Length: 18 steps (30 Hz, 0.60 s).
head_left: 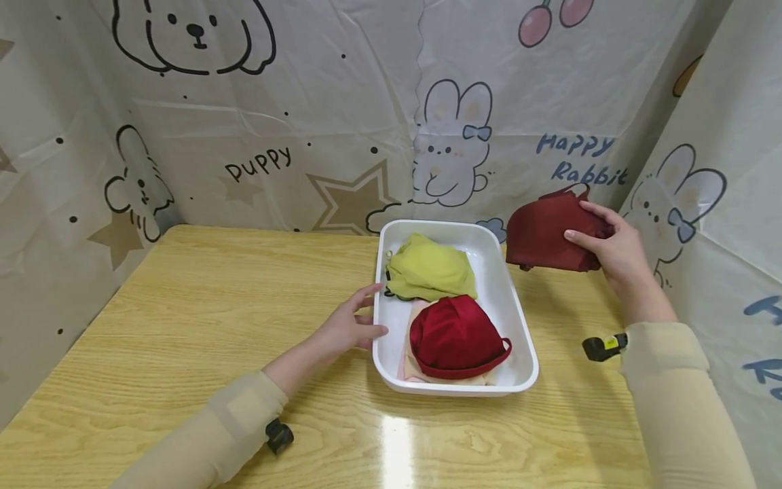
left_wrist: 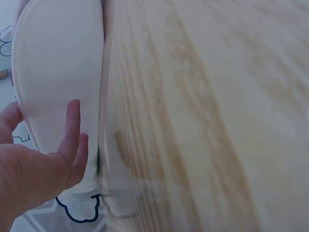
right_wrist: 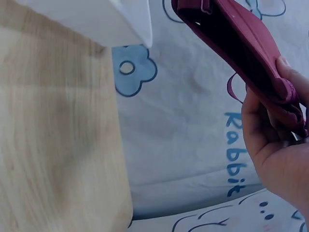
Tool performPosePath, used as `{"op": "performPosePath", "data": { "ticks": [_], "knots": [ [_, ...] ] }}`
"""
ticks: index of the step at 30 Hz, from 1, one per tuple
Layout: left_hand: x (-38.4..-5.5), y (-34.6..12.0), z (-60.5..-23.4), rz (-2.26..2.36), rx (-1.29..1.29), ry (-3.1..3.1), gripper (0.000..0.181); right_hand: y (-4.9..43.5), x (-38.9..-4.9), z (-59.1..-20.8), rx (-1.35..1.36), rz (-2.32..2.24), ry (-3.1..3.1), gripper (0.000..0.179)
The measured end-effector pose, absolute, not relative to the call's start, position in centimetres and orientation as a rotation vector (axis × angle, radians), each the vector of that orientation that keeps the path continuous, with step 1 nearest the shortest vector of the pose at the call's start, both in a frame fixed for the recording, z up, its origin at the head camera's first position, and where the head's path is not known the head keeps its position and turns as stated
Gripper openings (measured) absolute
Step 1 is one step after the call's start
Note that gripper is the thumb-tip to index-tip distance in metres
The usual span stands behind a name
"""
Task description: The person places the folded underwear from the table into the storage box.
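In the head view my right hand (head_left: 617,248) pinches a dark red domed fabric item (head_left: 546,234) between thumb and fingers, raised beside the tray's far right corner. A thin loop shows on its top, and the right wrist view shows a dark hollow in its underside. My left hand (head_left: 351,326) has its fingers spread, fingertips right at the left wall of a white tray (head_left: 519,333). Inside the tray, a yellow-green cloth item (head_left: 430,268) lies at the far end. Nearer to me, a shiny red cap (head_left: 455,336) with a small loop rests on pale pink-beige fabric (head_left: 411,363).
The tray stands on a wood-grain table (head_left: 244,285). Behind the table and along both sides hang pale printed curtains (head_left: 342,88) with cartoon animals, close to my right arm. Small black cameras (head_left: 280,436) sit at both wrists.
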<state>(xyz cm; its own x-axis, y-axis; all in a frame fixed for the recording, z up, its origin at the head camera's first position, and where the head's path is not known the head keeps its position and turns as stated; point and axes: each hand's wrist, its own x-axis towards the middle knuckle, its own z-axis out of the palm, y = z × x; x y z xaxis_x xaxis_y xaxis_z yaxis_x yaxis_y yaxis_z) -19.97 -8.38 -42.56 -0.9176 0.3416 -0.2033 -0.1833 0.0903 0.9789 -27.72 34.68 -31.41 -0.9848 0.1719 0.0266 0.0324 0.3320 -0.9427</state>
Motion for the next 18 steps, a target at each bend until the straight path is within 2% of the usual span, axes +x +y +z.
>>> {"op": "performPosePath", "data": {
  "ticks": [18],
  "knots": [
    [-19.8,-8.3,-42.5,1.909,0.163,1.979,0.080,30.3,-26.8,-29.6,-0.019,2.056,-2.190,0.067]
  ]
}}
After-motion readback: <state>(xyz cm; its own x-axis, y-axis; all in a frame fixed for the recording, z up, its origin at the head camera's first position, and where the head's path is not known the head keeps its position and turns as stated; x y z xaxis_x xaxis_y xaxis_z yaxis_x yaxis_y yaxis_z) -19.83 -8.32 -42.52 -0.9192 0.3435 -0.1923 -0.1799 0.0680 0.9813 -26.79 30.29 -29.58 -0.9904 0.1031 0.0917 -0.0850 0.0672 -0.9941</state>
